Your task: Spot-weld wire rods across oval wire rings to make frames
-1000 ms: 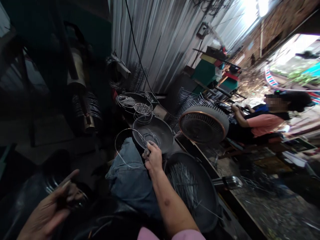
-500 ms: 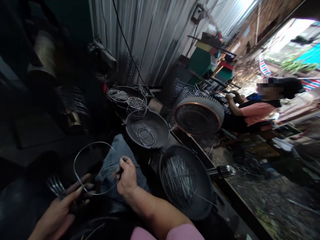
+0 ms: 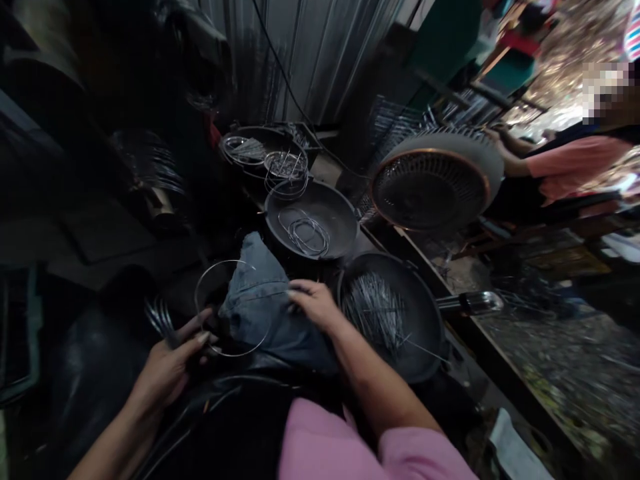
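Note:
My left hand is closed on a thin wire ring, pinching its lower left side. The ring is open at the upper right, where one wire end points free. Several curved metal prongs stick up behind the same hand; whether it grips them I cannot tell. My right hand is apart from the ring, fingers pressed together over the blue-grey cloth on my lap. A thin line runs left from its fingertips, a wire or a seam. A pan of short straight wires stands just right of that hand.
Ahead, a second pan holds loose wire coils. Behind it, another pan holds wire rings and small metal pieces. A round fan stands to the right, and beyond it sits a person in an orange-pink sleeve.
My right hand has let go of the wire ring and moved right, away from it. The left hand still holds the ring. The view has tilted downward.

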`<state>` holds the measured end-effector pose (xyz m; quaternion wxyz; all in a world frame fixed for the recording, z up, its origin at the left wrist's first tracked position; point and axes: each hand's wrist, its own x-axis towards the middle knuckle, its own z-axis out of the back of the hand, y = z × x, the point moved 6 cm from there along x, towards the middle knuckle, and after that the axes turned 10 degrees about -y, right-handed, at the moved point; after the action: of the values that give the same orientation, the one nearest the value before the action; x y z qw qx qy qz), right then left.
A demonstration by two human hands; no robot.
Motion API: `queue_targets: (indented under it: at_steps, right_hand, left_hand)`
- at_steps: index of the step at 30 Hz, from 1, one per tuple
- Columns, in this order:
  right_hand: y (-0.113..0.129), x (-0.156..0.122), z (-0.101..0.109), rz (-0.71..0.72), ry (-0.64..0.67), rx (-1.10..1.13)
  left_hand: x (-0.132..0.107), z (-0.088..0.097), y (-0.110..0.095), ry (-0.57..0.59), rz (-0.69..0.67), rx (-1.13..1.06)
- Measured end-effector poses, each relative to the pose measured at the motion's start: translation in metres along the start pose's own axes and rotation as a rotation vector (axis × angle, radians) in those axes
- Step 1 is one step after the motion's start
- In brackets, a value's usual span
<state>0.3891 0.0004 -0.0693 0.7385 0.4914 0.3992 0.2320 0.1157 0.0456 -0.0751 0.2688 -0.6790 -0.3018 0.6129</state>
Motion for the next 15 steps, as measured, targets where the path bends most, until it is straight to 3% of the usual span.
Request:
queue_targets:
  at_steps: [4, 7, 11, 15]
  right_hand:
    - [-0.037, 0.041, 0.103, -0.079, -0.312, -0.263]
    - [-0.079, 0.052, 0.147, -0.192, -0.401, -0.491]
    - [-0.136, 0.056, 0.151, -0.32, -0.386, -0.713]
    - [-0.163, 0.074, 0.141, -0.371, -0.315, -0.827]
  left_hand:
    - [0.002, 0.001, 0.004, 0.042, -0.002, 0.042]
    - [0.003, 0.003, 0.005, 0.062, 0.001, 0.041]
    - [0.003, 0.001, 0.005, 0.071, 0.022, 0.019]
    - [0.003, 0.0, 0.004, 0.058, 0.037, 0.033]
